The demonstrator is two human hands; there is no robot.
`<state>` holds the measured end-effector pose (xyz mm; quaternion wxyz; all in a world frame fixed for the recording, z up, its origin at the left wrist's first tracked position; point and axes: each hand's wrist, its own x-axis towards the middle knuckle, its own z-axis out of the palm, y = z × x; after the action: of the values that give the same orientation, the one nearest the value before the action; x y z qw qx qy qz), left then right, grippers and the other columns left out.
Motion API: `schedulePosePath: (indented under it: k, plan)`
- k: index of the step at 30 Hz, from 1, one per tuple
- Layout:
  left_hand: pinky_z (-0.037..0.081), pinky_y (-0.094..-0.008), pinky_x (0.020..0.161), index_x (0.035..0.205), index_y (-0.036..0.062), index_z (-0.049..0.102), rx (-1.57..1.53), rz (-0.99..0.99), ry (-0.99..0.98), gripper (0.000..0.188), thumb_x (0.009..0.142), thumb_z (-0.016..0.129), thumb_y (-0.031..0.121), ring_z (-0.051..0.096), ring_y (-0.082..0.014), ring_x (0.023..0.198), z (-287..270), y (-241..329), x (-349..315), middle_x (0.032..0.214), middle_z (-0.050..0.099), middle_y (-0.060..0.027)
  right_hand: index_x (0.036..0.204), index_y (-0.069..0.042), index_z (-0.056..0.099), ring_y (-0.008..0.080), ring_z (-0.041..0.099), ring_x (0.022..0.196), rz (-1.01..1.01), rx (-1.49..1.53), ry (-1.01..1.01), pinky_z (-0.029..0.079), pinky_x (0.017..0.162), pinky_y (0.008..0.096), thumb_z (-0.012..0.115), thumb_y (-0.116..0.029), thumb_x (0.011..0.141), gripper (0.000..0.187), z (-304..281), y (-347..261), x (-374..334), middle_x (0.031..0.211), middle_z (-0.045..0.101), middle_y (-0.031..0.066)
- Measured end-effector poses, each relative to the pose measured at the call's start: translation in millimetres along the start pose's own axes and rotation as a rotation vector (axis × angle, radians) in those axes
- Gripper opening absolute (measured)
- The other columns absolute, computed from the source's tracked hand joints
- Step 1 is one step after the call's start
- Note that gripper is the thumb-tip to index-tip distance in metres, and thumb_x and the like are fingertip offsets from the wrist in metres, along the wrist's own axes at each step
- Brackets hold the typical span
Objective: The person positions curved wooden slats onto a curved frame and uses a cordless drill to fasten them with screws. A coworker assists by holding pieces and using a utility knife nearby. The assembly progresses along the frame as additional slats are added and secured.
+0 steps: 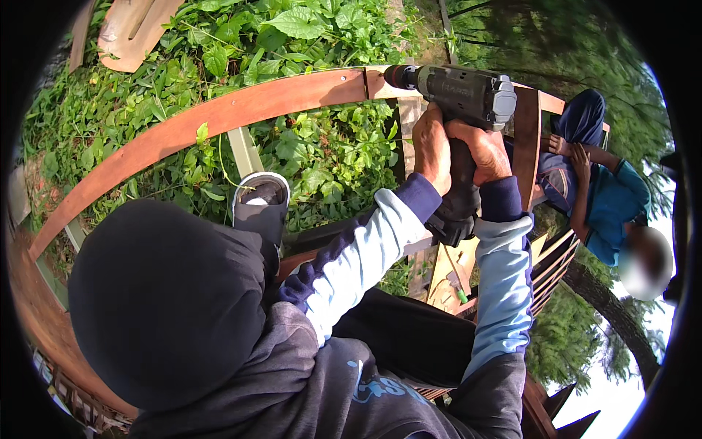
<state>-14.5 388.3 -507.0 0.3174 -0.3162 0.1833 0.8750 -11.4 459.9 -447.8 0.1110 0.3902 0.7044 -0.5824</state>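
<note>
A dark cordless drill (468, 94) lies level over a reddish-brown wooden rail (241, 108), its chuck pointing left. The chuck meets the rail's face beside a seam between two lengths of wood; the bit itself does not show. My left hand (433, 150) is closed against the near-left side of the drill, below its body. Around the grip and the back of the drill wraps my right hand (482, 151). The battery base (451, 228) hangs between my two sleeved forearms.
A person (614, 194) in a blue shirt sits at the right, hands together. A green-handled tool (461, 295) rests on a pale board (442, 282) below the drill. Leafy plants (314, 157) grow beneath the curved rail. A shoe (261, 197) stands near the rail's inner side.
</note>
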Motion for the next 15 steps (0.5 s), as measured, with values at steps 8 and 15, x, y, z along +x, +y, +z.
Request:
schedulePosePath:
  k: [8, 15]
  plan:
    - [0.048, -0.0303, 0.081, 0.108, 0.0043, 0.060, 0.042, 0.057, -0.099, 0.032, 0.099, 0.044, 0.030, 0.059, -0.0141, 0.091, 10.4, 9.7, -3.6, 0.102, 0.062, -0.0053, 0.105, -0.003, 0.064, 0.0165, 0.059, 0.080, -0.131, -0.051, 0.011, 0.050, 0.071, 0.0316, 0.070, -0.007, 0.069, 0.036, 2.6, -10.9, 1.0, 0.093, 0.064, 0.0043]
    - [0.047, -0.0294, 0.082, 0.108, 0.0052, 0.059, 0.135, -0.025, -0.147, 0.030, 0.099, 0.044, 0.029, 0.057, -0.0136, 0.091, 12.1, -5.1, -24.2, 0.103, 0.061, -0.0051, 0.099, -0.003, 0.065, 0.0154, 0.059, 0.081, -0.389, -0.264, 0.047, 0.049, 0.070, 0.0314, 0.069, -0.007, 0.073, 0.026, -24.5, 16.9, -22.3, 0.091, 0.063, 0.0037]
